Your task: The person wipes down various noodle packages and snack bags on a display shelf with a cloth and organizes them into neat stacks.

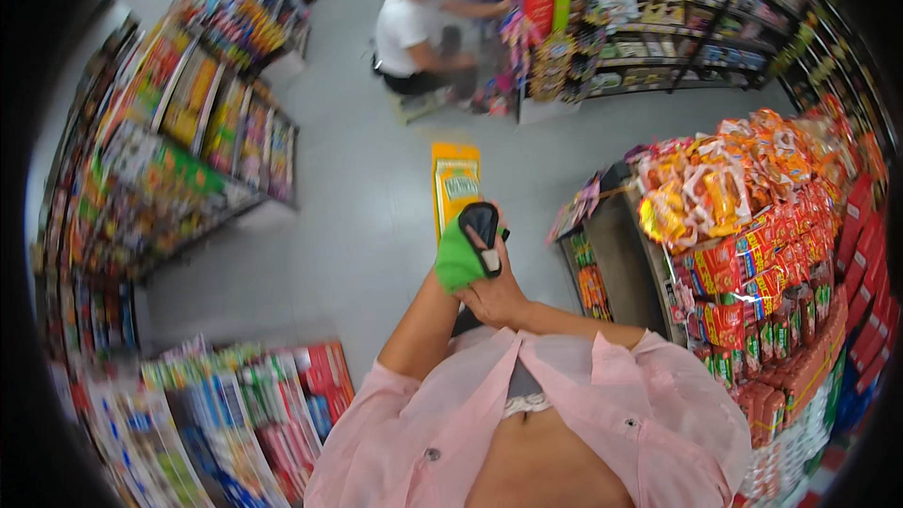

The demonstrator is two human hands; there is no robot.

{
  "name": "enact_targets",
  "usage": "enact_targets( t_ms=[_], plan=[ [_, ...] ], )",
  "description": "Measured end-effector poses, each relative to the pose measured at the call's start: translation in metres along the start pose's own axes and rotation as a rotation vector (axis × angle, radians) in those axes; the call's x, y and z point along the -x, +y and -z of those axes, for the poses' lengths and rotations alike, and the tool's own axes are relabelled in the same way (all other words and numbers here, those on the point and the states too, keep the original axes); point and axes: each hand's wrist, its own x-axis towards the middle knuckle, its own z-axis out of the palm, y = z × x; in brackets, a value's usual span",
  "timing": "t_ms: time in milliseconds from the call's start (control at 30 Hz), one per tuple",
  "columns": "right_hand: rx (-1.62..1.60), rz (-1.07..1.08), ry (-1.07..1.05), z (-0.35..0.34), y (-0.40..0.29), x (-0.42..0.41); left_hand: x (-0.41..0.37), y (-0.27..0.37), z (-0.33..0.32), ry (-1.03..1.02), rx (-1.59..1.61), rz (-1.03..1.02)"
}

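Note:
My right hand (498, 300) is wrapped around the lower edge of a green and black item (455, 254), which has a dark rim and a small pale patch. Whether it is a pouch, a glove or a cover cannot be told. My left forearm (420, 321) runs up to this same item, and it hides most of my left hand. Just beyond the hands a flat yellow packet (457, 187) with a green and white printed label points away from me. Its near end disappears behind the green item, so which hand holds it is not visible.
A person (416, 35) in a white top sits on a low stool (416, 109) ahead, beside hanging goods. Stocked shelves (204, 113) stand at left. A low rack (240, 409) is near left. Packaged snacks (726, 183) crowd a display at right. Grey floor (338, 155) runs between.

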Motion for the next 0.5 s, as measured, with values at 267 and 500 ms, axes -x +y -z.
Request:
enact_targets(
  t_ms=[267,500],
  plan=[
    [-0.192,-0.522,0.345,0.069,0.171,-0.11,-0.202,-0.007,0.017,-0.004,-0.2,0.319],
    [-0.238,-0.476,0.345,0.024,0.261,-0.103,-0.363,0.04,0.188,0.048,0.024,0.575]
  ],
)
